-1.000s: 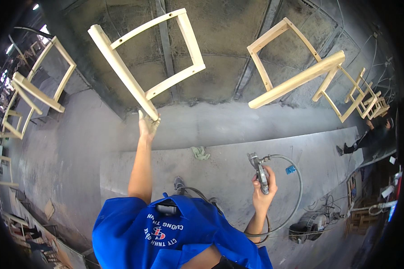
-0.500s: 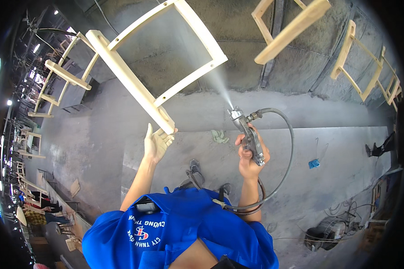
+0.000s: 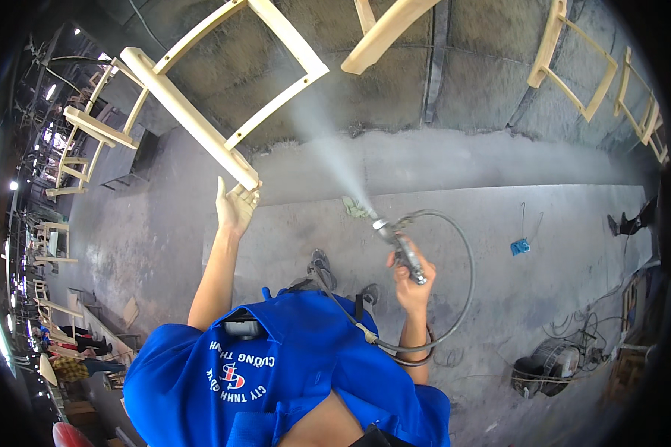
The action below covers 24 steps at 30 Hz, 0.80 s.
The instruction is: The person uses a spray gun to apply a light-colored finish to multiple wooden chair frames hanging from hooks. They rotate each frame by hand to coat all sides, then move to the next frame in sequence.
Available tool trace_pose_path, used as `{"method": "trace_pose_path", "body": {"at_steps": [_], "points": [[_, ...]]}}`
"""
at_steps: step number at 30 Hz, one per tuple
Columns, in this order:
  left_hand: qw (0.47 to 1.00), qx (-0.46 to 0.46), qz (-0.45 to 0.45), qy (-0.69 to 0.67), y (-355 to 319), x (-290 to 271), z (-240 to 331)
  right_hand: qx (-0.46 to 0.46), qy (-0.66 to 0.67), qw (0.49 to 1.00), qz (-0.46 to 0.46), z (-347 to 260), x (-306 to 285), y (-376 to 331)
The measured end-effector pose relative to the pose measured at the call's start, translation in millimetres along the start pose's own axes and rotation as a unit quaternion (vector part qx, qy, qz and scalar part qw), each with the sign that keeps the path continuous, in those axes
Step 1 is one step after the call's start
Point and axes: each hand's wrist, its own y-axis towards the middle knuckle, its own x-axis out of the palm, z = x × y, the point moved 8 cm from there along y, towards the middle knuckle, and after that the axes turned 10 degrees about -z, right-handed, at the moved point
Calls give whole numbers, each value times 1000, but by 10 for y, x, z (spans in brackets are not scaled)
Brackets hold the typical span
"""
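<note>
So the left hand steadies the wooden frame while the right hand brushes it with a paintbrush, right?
Not quite. The right hand holds a spray gun, not a paintbrush; the head view shows mist fanning from it toward the frame. The left hand does steady the frame's lower end.

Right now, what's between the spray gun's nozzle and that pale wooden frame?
Head view: only a cone of spray mist between the spray gun and wooden frame.
</note>
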Motion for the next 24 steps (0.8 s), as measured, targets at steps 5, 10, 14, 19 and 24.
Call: {"method": "trace_pose_path", "body": {"at_steps": [5, 10, 14, 19, 24], "points": [[1000, 12, 13, 0, 109, -127, 12, 20, 38, 996, -84, 2, 167, 89], [999, 24, 31, 4, 173, -334, 52, 32, -26, 995, 87, -49, 35, 431], [998, 22, 51, 5, 367, -628, 140, 155, 157, 972, 84, 16, 244, 960], [998, 37, 49, -10, 739, -1089, 317, 47, 176, 981, 73, -374, 743, 1968], [998, 44, 35, -25, 1119, -1545, 431, -174, -91, 979, -61, -1106, 1551, 2656]]}}
